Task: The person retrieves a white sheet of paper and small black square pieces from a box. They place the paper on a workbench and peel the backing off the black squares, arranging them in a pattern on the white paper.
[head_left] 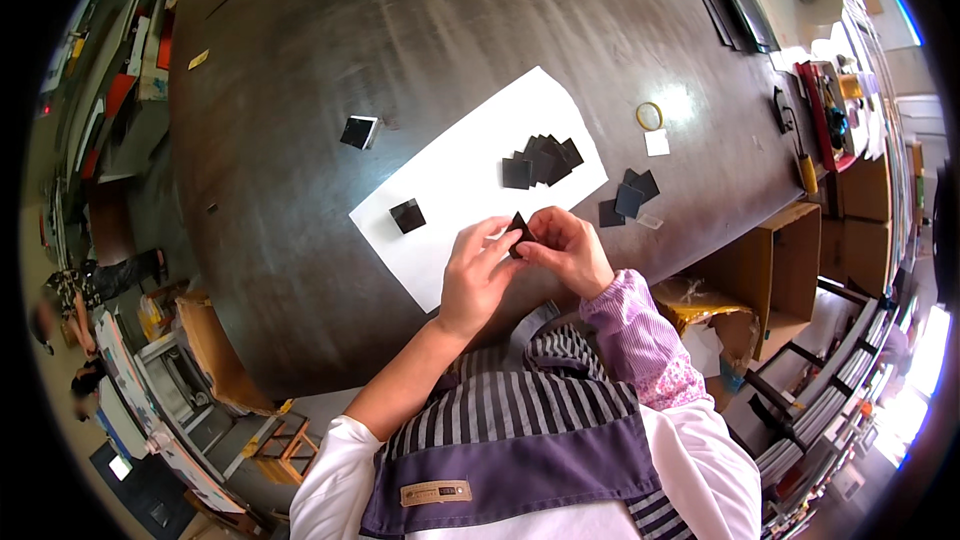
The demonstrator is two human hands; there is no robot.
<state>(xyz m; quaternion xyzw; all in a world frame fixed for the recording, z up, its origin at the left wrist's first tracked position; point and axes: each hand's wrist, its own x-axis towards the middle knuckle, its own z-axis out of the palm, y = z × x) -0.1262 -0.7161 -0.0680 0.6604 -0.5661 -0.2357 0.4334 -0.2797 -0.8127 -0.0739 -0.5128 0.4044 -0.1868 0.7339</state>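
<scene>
Between my two hands, over the near edge of a white paper sheet (460,180), is a small dark square piece (519,228), tilted with one corner up. My left hand (476,265) pinches it from the left, and my right hand (570,245) grips its right side with thumb and fingers. Several black squares (545,160) lie overlapping on the paper, just beyond my hands. A glossy black square stack (407,216) sits alone on the paper's left part.
Off the paper on the dark table (300,60) lie another black-topped stack (359,132), a yellow tape ring (649,117), a small white square (657,143) and several dark squares (629,201). Cardboard boxes (790,270) stand beyond the right table edge. A red tray (828,115) holds tools.
</scene>
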